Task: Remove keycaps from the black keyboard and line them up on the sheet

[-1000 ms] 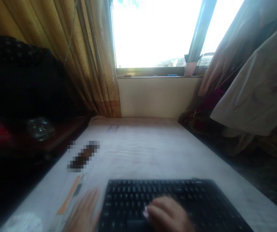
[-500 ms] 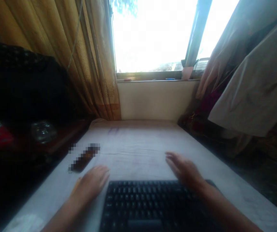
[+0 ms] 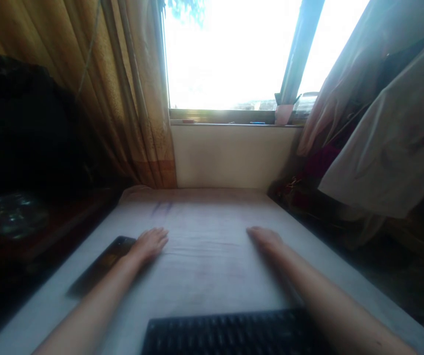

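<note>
My left hand (image 3: pixel 152 245) rests palm down on the white sheet, its fingers stretched out with nothing in them. Beside that wrist lies a dark smartphone (image 3: pixel 99 268), partly hidden behind the forearm. On the other side, my right hand (image 3: pixel 265 239) is also on or just above the sheet, fingers extended and slightly blurred, holding nothing. A black keyboard (image 3: pixel 223 333) sits nearest me, cut off by the bottom edge, with its right end behind my right forearm. Both hands are beyond the keyboard's far edge, apart from it.
The sheet-covered surface (image 3: pixel 200 276) runs to a pale wall below a window. On the sill stands a pink pot (image 3: pixel 283 114). A golden curtain (image 3: pixel 141 98) hangs at left above a clear container (image 3: pixel 17 214); clothes (image 3: pixel 378 143) hang at right.
Both hands have moved forward, away from me. In the picture the keyboard has slid lower and the phone lower left, as the view has shifted.
</note>
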{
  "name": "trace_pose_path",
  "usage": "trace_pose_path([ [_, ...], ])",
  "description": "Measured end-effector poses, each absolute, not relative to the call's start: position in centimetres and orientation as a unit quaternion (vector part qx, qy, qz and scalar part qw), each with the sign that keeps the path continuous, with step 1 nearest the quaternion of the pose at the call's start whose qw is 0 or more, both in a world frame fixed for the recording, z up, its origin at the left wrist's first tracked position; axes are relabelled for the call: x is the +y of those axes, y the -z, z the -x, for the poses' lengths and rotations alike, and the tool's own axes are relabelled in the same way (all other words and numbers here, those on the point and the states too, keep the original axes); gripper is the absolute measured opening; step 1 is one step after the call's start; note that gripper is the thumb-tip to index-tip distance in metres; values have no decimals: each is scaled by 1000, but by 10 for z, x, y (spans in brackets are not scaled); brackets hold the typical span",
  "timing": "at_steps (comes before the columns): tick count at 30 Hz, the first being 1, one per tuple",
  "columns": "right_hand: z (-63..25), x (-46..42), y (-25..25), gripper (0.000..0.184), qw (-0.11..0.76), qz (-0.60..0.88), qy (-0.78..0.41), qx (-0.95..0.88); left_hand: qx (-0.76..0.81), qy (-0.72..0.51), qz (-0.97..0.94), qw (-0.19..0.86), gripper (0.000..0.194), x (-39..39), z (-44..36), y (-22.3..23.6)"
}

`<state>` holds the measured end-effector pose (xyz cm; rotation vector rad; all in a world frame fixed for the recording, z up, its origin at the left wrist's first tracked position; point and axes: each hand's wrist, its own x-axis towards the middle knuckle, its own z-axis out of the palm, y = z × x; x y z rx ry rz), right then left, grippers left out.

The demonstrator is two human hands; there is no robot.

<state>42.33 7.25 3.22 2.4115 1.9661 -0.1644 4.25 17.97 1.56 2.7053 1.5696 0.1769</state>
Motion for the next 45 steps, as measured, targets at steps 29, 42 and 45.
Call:
trace_pose_path([
  [29,-423,96,-12,38,52,-766,8,641,555,17,-831,28,60,211,-70,13],
  [42,-451,32,-47,43,-15,-782,-19,623,482,-95,-870,-43,54,120,-10,10],
  [45,-447,1,-69,42,-94,-775,-43,623,438,-201,-869,-107,52,82,27,23],
])
